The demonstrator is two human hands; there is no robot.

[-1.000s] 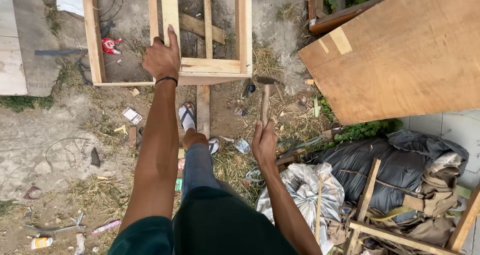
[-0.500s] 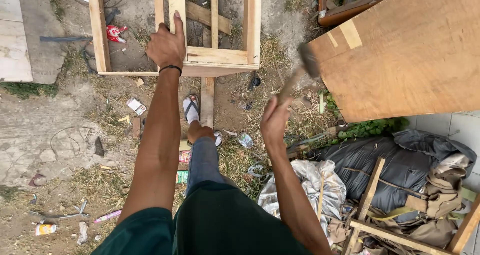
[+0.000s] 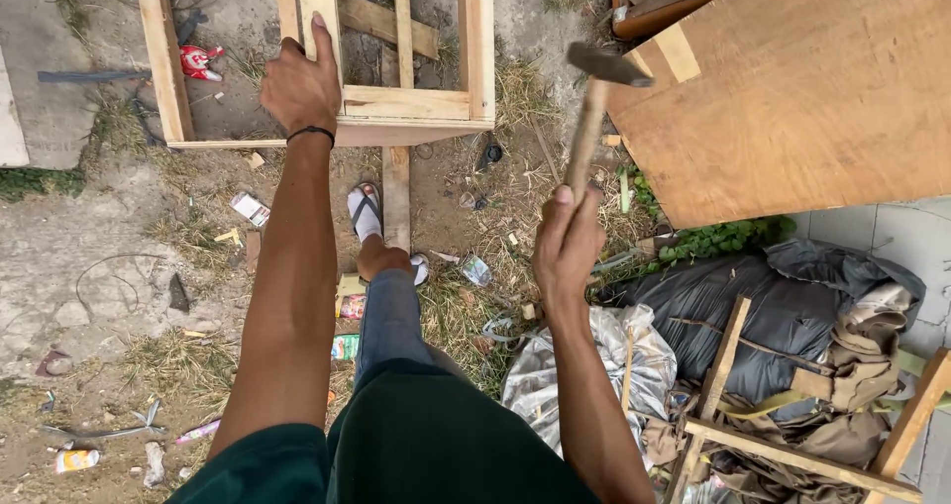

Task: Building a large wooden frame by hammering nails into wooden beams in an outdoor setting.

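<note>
the right hand (image 3: 567, 247) sits just right of centre, fingers wrapped tight around the lower end of a hammer (image 3: 592, 118). the hammer's wooden handle is its long axis, running from the fist up toward about 12 o'clock with a slight lean to 1 o'clock; the dark metal head sits at the top end, lying crosswise, one end pointing toward 10 o'clock and the other toward 4 o'clock. the hammer is held up in the air, clear of any surface, its head seen in front of the near corner of a large plywood panel (image 3: 802, 98) that fills the 1 to 3 o'clock part of the view. the left hand (image 3: 299, 86) is at about 11 o'clock, palm down on a wooden frame (image 3: 416, 103) of pale slats, fingers closed over the top of an upright slat with one finger stretched straight along it toward 12 o'clock; a dark band circles the wrist. the frame stands on bare dirt and dry grass, well apart from the hammer head. below the frame, near centre, a foot in a sandal (image 3: 365, 212) rests beside a narrow plank (image 3: 396, 197) lying along the 12 to 6 o'clock line. at 4 to 5 o'clock lie dark and grey plastic sheets (image 3: 783, 316) and a few loose wooden battens.
</note>
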